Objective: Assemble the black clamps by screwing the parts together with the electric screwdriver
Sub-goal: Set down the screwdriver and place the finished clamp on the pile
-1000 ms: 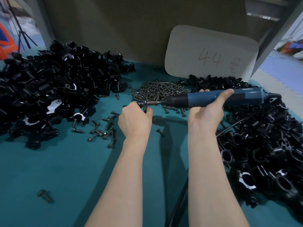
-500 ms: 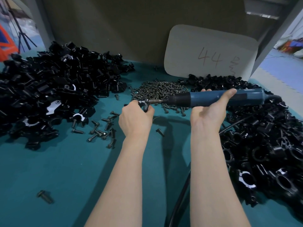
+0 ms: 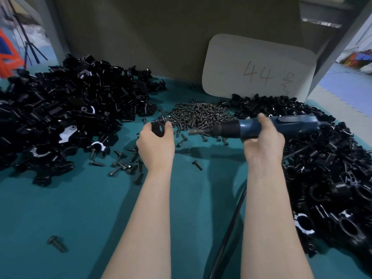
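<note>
My left hand (image 3: pixel 156 146) grips a black clamp (image 3: pixel 159 126) just above the teal table, its round bore facing me. My right hand (image 3: pixel 263 140) is wrapped around the blue electric screwdriver (image 3: pixel 281 125), which lies level with its bit (image 3: pixel 196 131) pointing left. A gap of about a hand's width separates the bit from the clamp. A heap of dark screws (image 3: pixel 199 114) lies behind the two hands.
A big pile of black clamp parts (image 3: pixel 60 115) fills the left side and another pile (image 3: pixel 330 178) the right. Loose screws (image 3: pixel 122 164) lie by my left wrist, one screw (image 3: pixel 57 243) near the front. A white card (image 3: pixel 259 67) marked 44 leans on the back wall. The screwdriver's cable (image 3: pixel 231 224) runs between my forearms.
The screwdriver bit has come off the clamp and moved right. My left hand has shifted left and up with the clamp, turning its bore toward me.
</note>
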Demonstrator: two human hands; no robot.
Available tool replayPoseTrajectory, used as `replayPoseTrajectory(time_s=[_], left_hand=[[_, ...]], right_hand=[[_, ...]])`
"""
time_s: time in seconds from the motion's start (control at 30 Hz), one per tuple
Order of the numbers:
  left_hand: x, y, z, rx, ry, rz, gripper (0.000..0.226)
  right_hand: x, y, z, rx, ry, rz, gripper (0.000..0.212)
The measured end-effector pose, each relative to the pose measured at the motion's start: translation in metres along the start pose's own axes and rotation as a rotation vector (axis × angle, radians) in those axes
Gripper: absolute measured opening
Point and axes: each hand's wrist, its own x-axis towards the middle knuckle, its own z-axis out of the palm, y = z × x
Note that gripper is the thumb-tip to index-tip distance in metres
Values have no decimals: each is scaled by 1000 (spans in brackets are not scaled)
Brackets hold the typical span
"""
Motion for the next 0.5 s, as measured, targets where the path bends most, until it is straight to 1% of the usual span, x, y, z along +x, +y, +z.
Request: replayPoseTrajectory(time_s=[0.03, 0.1, 0.13, 0.17, 0.2, 0.27, 0.4, 0.5], left_hand=[[0, 2, 0, -61, 10, 4, 21], [-1, 4, 1, -118, 4, 27, 18], [-2, 4, 2, -127, -11, 36, 17], [-2, 4, 3, -124, -32, 44, 18], [-3, 3, 4, -112, -53, 52, 22], [-5, 1, 6, -77, -91, 72, 29], [-8, -1, 11, -12, -138, 127, 26], [-12, -1, 13, 39, -152, 167, 34]], right_hand=[[2, 1, -1, -121, 7, 6, 48], [4, 6, -1, -363, -62, -14, 81], [4, 11, -2, -461, -110, -19, 94], [4, 16, -3, -574, -166, -24, 100], [1, 20, -5, -733, -224, -40, 99], [0, 30, -8, -1009, -287, -104, 89], [2, 38, -9, -1332, -242, -172, 76], [1, 42, -6, -1594, -220, -182, 69]])
